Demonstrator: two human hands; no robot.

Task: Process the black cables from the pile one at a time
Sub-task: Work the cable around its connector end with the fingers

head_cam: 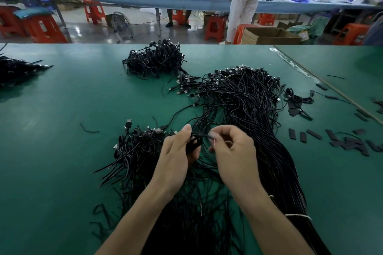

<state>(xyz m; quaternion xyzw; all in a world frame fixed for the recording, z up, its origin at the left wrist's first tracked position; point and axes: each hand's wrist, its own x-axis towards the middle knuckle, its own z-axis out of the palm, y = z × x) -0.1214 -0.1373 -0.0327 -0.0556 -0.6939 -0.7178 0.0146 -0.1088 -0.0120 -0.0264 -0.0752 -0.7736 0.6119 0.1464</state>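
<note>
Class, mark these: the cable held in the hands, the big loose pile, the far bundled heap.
held cable (194, 141), head view, on its coiled loops.
big loose pile (248, 97), head view, on its tangled middle.
far bundled heap (155, 60), head view, on its centre.

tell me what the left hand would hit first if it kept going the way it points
Probably the big pile of black cables ahead: the left hand, gripping a coiled cable, aims forward and slightly right. Depth is unclear; the right hand sits close beside that line.
</note>
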